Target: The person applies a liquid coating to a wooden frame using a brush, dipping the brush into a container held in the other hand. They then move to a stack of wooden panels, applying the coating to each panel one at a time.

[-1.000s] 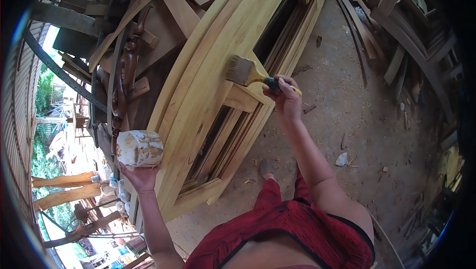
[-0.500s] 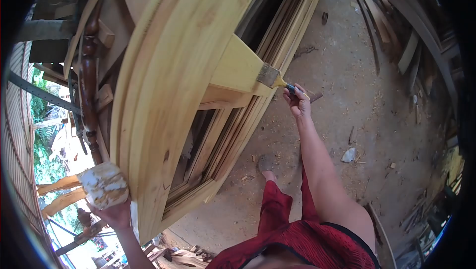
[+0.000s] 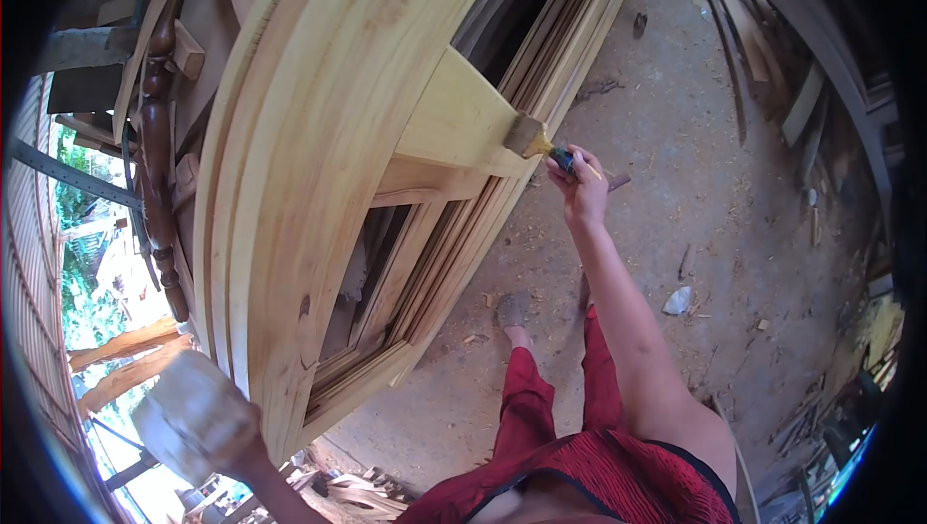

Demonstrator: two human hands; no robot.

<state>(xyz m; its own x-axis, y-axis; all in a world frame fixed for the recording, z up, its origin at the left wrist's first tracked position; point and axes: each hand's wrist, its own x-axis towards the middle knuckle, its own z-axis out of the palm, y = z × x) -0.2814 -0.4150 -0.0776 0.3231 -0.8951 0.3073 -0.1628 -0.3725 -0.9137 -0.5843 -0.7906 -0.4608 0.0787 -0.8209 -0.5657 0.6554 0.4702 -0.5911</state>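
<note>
My right hand (image 3: 582,188) grips the handle of a flat paintbrush (image 3: 533,138), its fingers wrapped round it. The bristles touch or nearly touch the right edge of a pale yellow panel (image 3: 462,118) in a wooden frame (image 3: 333,152). At the lower left, my left hand (image 3: 243,439) holds a whitish container (image 3: 198,416) with brown stains, blurred by motion. That container is beside the frame's near left edge. What it has inside does not show, and my left fingers are mostly hidden behind it.
A turned dark wooden post (image 3: 157,157) leans on the left. Curved planks (image 3: 734,36) and offcuts line the far right. Wood scraps (image 3: 357,490) lie below the frame. Shavings and a pale stone-like chunk (image 3: 678,301) lie on the concrete floor (image 3: 637,118).
My left hand and the container have moved lower in view, and the container has turned. The brush has shifted slightly up the view. The frame sits a little further left in view.
</note>
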